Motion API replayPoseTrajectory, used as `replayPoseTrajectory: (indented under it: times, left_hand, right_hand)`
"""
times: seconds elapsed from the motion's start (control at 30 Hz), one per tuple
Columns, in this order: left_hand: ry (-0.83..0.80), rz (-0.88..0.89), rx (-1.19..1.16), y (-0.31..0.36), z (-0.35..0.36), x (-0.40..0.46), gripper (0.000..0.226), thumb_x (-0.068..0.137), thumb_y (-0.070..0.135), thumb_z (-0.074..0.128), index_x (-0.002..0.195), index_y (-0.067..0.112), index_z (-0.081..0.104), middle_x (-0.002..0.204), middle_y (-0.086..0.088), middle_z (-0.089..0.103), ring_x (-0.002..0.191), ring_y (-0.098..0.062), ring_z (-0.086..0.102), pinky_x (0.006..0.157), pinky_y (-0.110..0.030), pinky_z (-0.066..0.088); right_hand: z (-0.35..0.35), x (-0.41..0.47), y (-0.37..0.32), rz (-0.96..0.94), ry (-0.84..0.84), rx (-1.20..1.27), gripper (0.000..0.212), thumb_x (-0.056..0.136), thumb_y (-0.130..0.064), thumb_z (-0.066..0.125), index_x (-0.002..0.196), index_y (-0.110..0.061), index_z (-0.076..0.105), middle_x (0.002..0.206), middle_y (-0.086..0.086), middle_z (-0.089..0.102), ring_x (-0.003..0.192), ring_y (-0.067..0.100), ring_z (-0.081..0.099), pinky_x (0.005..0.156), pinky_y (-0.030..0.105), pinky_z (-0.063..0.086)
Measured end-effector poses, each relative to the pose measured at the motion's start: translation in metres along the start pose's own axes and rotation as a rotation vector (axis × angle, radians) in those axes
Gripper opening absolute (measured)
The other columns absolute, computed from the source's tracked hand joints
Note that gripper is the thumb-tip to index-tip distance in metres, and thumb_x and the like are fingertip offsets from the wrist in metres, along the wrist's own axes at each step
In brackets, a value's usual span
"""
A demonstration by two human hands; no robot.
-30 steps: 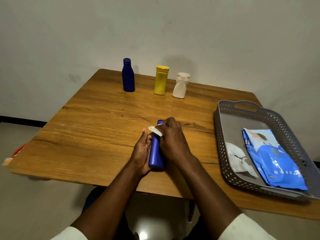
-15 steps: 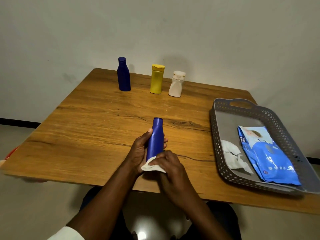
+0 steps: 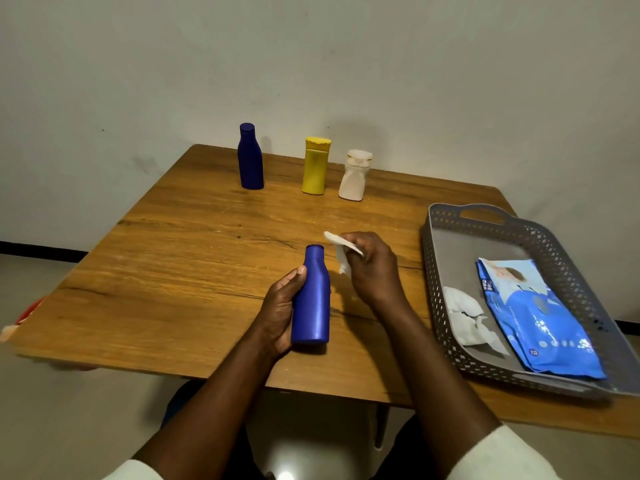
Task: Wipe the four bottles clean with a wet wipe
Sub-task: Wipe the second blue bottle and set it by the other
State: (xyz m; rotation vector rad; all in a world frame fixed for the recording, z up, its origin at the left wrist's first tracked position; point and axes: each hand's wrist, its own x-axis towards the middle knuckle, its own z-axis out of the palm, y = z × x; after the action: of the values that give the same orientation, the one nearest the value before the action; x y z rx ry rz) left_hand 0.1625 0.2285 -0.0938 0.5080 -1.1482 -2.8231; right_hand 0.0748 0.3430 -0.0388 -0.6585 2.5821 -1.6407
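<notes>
Tabletop (image 3: 194,258) of wood grain is carrying everything here, with a grey perforated tray (image 3: 437,271) sitting at the right, holding a blue wipe pack (image 3: 533,320) and a crumpled white wipe (image 3: 464,317). Three bottles are standing upright along the far edge, set apart: dark blue bottle (image 3: 250,157), yellow bottle (image 3: 316,166), white bottle (image 3: 356,174). Nearer, the left hand (image 3: 282,313) is wrapping around the blue bottle (image 3: 311,299), fingers closed on its lower body, keeping it upright above the table. It is looking like light, rigid plastic with a smooth, likely slippery skin, so gripping the wide body suits it. Just beside its neck, not touching, the right hand (image 3: 367,268) is pinching the soft, limp wet wipe (image 3: 341,249).
</notes>
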Motion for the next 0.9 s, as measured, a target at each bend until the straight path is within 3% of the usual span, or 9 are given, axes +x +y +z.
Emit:
replayPoseTrajectory:
  times: [0.17,0.33,0.43,0.57,0.7,0.8,0.9]
  left_hand:
    - [-0.006,0.047,0.034,-0.002,0.0,0.001,0.038,0.085,0.029,0.058,0.118,0.011,0.059,0.097,-0.011,0.067,0.081,-0.02,0.062,0.071,-0.033,0.052]
    - [0.02,0.046,0.0,-0.002,-0.001,0.003,0.044,0.083,0.032,0.057,0.12,0.009,0.056,0.096,-0.012,0.065,0.078,-0.021,0.063,0.066,-0.032,0.054]
    - [0.077,-0.019,-0.138,-0.003,-0.001,0.005,0.046,0.081,0.039,0.057,0.113,0.006,0.055,0.085,-0.012,0.065,0.069,-0.021,0.066,0.063,-0.031,0.057]
    - [0.188,-0.061,-0.256,-0.004,0.005,0.009,0.04,0.084,0.045,0.055,0.096,0.007,0.057,0.067,-0.009,0.06,0.053,-0.019,0.063,0.051,-0.027,0.054]
    - [0.328,-0.089,-0.314,0.0,0.022,0.013,0.039,0.094,0.045,0.048,0.094,0.007,0.056,0.062,-0.011,0.061,0.059,-0.023,0.06,0.056,-0.033,0.051]
    - [0.397,-0.09,-0.354,0.002,0.032,0.016,0.04,0.097,0.042,0.045,0.105,0.004,0.054,0.08,-0.014,0.063,0.072,-0.026,0.06,0.064,-0.04,0.049]
    - [0.481,-0.104,-0.373,0.004,0.034,0.017,0.044,0.096,0.042,0.046,0.113,0.002,0.054,0.099,-0.015,0.065,0.087,-0.029,0.064,0.08,-0.046,0.053]
  right_hand:
    - [0.014,-0.011,-0.007,-0.187,-0.09,-0.071,0.028,0.085,0.005,0.059,0.109,-0.003,0.069,0.096,0.004,0.055,0.08,-0.003,0.051,0.071,-0.002,0.035]
    - [0.013,-0.033,0.004,-0.199,-0.079,0.01,0.024,0.084,0.004,0.062,0.102,-0.01,0.071,0.095,-0.004,0.055,0.085,-0.01,0.054,0.075,0.003,0.041]
    - [0.018,-0.06,0.007,-0.165,-0.09,0.049,0.024,0.087,0.005,0.058,0.103,-0.009,0.07,0.097,-0.003,0.056,0.09,-0.003,0.056,0.078,0.011,0.047]
    - [0.032,-0.093,0.012,-0.235,0.087,-0.031,0.044,0.077,0.021,0.056,0.11,-0.006,0.068,0.105,0.004,0.056,0.099,0.004,0.053,0.081,0.014,0.048]
    - [0.038,-0.102,0.01,-0.232,0.298,-0.034,0.06,0.07,0.025,0.05,0.119,-0.008,0.065,0.109,0.006,0.055,0.107,0.009,0.051,0.086,0.019,0.049]
    - [0.039,-0.099,0.002,-0.257,0.425,-0.006,0.061,0.069,0.019,0.043,0.121,-0.007,0.063,0.108,0.008,0.055,0.107,0.005,0.049,0.086,0.019,0.047]
    - [0.042,-0.101,0.0,-0.305,0.469,-0.039,0.061,0.068,0.022,0.044,0.12,-0.002,0.063,0.11,0.015,0.056,0.109,0.013,0.051,0.086,0.017,0.045]
